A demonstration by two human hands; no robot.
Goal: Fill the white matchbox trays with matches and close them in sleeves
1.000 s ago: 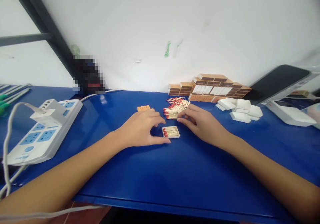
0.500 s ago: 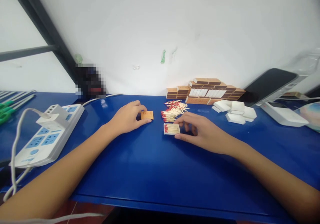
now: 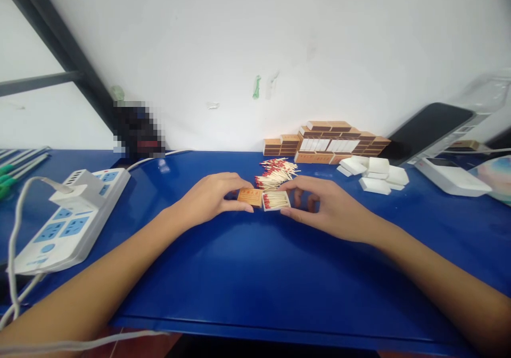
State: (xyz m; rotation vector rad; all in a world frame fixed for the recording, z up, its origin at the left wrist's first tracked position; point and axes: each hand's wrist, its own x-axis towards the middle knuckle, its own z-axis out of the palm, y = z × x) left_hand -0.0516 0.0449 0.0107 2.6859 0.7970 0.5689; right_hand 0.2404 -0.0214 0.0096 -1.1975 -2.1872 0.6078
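My left hand (image 3: 217, 198) grips an orange matchbox sleeve (image 3: 250, 198) between thumb and fingers. Pinched at its right end by my right hand (image 3: 319, 201) is a small white matchbox tray (image 3: 265, 209) holding red-headed matches (image 3: 275, 200). Sleeve and tray meet end to end above the blue table; whether the tray's end has entered the sleeve I cannot tell. Just behind them lies a loose pile of matches (image 3: 275, 173), its heads mostly toward the left.
Matchboxes (image 3: 325, 142) are stacked against the wall. White trays (image 3: 375, 173) lie in a heap to the right, near a dark phone-like slab (image 3: 431, 129) and a white device (image 3: 455, 177). A power strip (image 3: 72, 227) with cables occupies the left of the blue table (image 3: 247, 283).
My left hand has brought the sleeve rightward and slightly nearer, up against the tray. My right hand stays on the tray, which has shifted only a little.
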